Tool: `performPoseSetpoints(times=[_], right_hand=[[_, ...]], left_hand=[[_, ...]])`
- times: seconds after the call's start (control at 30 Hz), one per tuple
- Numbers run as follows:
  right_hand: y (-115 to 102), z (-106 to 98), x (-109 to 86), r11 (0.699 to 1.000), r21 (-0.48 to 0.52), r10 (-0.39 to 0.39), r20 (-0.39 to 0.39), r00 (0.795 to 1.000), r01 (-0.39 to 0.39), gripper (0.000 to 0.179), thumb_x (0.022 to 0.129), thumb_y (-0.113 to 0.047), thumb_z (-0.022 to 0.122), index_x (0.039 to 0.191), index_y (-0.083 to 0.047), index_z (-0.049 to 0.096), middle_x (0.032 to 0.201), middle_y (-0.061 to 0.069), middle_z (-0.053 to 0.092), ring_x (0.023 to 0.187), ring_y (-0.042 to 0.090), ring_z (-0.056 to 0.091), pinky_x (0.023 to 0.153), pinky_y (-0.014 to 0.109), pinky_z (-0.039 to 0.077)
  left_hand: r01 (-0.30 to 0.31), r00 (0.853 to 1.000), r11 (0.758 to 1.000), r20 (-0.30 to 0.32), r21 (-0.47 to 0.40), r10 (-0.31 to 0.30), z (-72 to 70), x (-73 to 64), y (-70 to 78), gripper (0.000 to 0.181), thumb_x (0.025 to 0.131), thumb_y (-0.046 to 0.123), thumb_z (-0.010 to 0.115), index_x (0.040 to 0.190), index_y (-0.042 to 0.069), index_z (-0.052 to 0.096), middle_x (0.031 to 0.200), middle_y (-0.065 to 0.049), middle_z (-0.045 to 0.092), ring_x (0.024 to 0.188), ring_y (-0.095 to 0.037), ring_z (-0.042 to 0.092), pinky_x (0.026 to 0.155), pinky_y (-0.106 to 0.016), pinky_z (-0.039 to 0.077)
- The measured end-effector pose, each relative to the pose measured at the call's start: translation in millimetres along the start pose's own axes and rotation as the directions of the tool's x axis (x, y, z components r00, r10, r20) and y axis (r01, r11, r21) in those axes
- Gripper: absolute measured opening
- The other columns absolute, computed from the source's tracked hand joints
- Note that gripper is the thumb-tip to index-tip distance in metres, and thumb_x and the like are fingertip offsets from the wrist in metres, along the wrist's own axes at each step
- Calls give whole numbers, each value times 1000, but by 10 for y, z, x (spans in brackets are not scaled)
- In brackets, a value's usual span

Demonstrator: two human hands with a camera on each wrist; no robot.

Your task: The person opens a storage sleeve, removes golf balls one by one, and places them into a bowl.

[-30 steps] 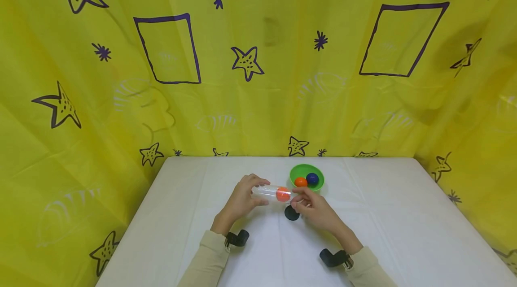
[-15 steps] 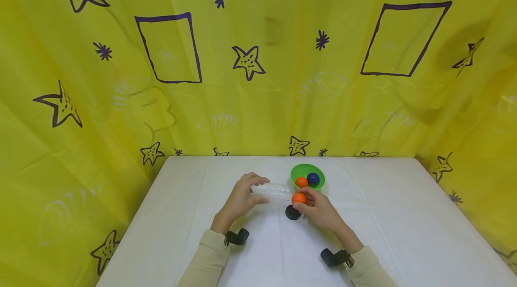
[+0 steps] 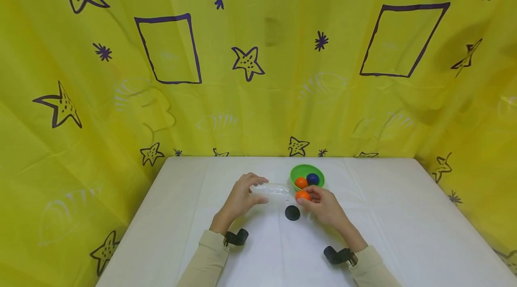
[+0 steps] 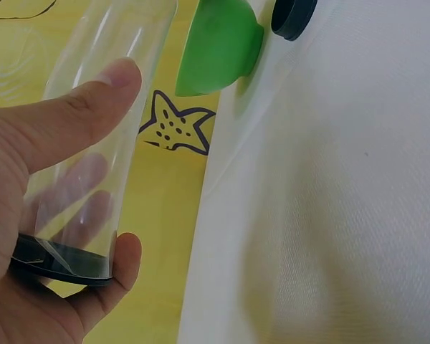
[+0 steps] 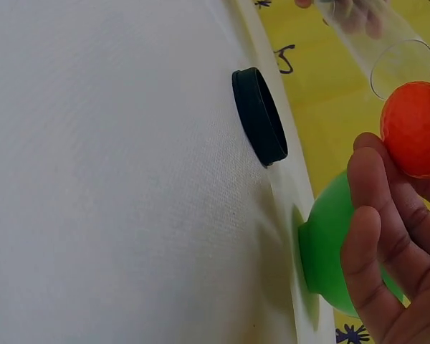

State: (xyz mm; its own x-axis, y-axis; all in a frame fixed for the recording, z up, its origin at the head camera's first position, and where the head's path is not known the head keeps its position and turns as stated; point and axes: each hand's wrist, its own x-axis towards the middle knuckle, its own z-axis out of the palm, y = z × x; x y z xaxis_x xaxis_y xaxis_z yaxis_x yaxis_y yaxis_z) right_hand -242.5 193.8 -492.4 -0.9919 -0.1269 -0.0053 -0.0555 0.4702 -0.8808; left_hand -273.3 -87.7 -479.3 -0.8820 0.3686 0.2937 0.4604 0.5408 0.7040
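Note:
My left hand (image 3: 241, 195) grips a clear plastic tube (image 3: 276, 191) lying sideways above the table, its mouth toward the right. In the left wrist view the tube (image 4: 93, 143) has a black cap (image 4: 64, 259) at its base and looks empty. Just right of the mouth, my right hand (image 3: 324, 205) pinches an orange golf ball (image 3: 303, 196); its dimples show on the ball (image 5: 417, 130) in the right wrist view. Behind that hand stands a green bowl (image 3: 298, 171) holding another orange ball (image 3: 301, 182) and a dark blue ball (image 3: 313, 179).
A loose black lid (image 3: 292, 213) lies on the white-covered table (image 3: 258, 251) below the tube's mouth, between the hands. At the table's far edge hangs a yellow curtain (image 3: 250, 112) with starfish drawings.
The orange golf ball has come out of the tube into my right hand's fingers, which then moved slightly right, away from the mouth. The left hand has stayed nearly still.

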Motion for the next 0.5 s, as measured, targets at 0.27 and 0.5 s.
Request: performPoseSetpoints(times=[0.27,0.5], right_hand=[[12,-62,3,998,-44,-51,-3,999,51,43,91,-32,78,125,-10,64,84,4,63,73,19,57,58,25,47],[-23,-112,-3,999,-45,-15,-47,999,13,50,88,-27,82,129,-6,61,93,6,67,82,19,57,63,24,48]], left_hand=[[13,1000,1000,-4,7,-13,-2,-4,11,48,79,16,88,123,18,71,119,-2,67,105,-20,55,82,-29,47],[27,1000,1000,-1,3,-27,7,-3,-4,47,79,20,88,123,17,71,119,-1,67,105,-17,54,84,-31,48]])
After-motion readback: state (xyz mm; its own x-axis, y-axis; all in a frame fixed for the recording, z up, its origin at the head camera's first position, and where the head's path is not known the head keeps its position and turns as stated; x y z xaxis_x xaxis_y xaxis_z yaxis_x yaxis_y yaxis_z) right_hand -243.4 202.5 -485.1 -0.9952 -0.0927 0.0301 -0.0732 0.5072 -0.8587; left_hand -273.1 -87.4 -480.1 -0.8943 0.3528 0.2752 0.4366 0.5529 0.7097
